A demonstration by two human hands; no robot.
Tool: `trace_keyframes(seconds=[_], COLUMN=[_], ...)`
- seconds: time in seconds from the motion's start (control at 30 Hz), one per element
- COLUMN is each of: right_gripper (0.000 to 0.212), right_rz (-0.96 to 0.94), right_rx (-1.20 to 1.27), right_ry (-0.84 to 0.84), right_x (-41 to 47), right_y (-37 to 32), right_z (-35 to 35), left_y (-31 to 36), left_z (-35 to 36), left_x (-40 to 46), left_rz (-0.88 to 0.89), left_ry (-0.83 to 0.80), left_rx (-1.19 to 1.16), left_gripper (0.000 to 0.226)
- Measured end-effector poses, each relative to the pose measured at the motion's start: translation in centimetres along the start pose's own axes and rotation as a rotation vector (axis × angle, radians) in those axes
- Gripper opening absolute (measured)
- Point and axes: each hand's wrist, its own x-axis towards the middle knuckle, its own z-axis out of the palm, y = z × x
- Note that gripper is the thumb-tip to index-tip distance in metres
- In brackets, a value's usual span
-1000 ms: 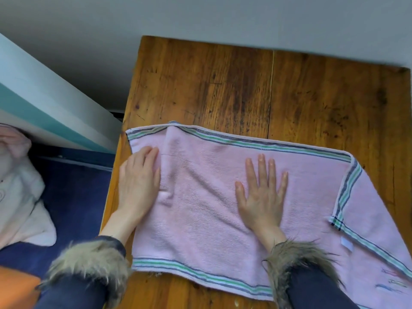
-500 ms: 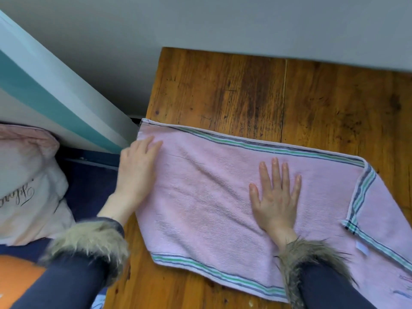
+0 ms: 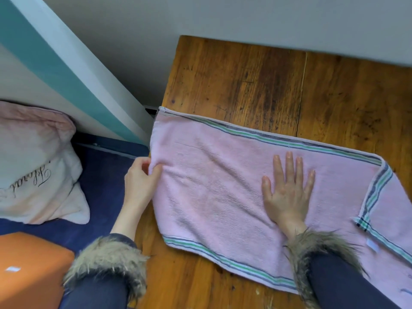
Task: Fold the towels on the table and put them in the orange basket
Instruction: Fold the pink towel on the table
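The pink terry towel with green-and-navy striped borders [image 3: 223, 186] lies flat on the worn wooden bench [image 3: 256, 85]. The left hand [image 3: 140, 177] pinches its left edge; the right hand [image 3: 287, 188] presses flat, fingers straight. Recommended: carry the pinched edge rightward, aligning the borders, while the palm anchors the cloth.

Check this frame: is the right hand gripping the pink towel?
No, the right hand lies flat with straight fingers on the pink towel.
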Motion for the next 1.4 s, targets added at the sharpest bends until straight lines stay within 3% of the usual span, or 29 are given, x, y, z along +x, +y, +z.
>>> trace_keyframes(seconds=[0.13,0.27,0.4,0.6,0.8,0.9,1.0,1.17,1.3,1.4], right_gripper=[0.062,0.063,0.064,0.064,0.065,0.065,0.066,0.066,0.067,0.060], right_rz=[0.002,0.009,0.009,0.016,0.019,0.023,0.025,0.003,-0.059,-0.094], right_rx=[-0.004,0.005,0.003,0.005,0.004,-0.022,-0.019,0.006,0.120,0.145], right_ry=[-0.001,-0.001,0.000,-0.004,-0.011,-0.030,-0.034,-0.049,-0.083,-0.004], right_x=[0.0,0.0,0.0,0.0,0.0,0.0,0.0,0.0,-0.5,-2.1], right_y=[0.0,-0.2,-0.3,-0.4,-0.4,-0.5,-0.5,-0.4,0.2,2.7], right_z=[0.0,-0.2,-0.3,-0.3,-0.3,-0.5,-0.5,-0.7,-1.8,-3.0], left_y=[0.1,-1.5,-2.9,-4.1,-5.7,-6.6,-6.8,-4.1,-0.9,1.5], left_z=[-0.9,-2.7,-4.0,-3.5,-3.4,-3.8,-3.9,-0.4,6.5,11.7], left_x=[-0.3,0.1,0.4,-1.0,-3.7,-4.5,-4.9,-6.6,-9.1,-11.5], left_rz=[0.097,0.170,0.145,0.019,-0.100,-0.044,-0.001,0.321,0.581,0.739], left_ry=[-0.031,-0.040,-0.033,-0.078,-0.021,-0.018,0.093,0.195,-0.022,-0.177], left_rx=[-0.120,0.100,0.262,0.187,0.023,0.118,0.298,0.407,0.473,0.585], left_gripper=[0.012,0.020,0.038,0.052,0.036,0.030,0.033,0.037,0.041,0.049])
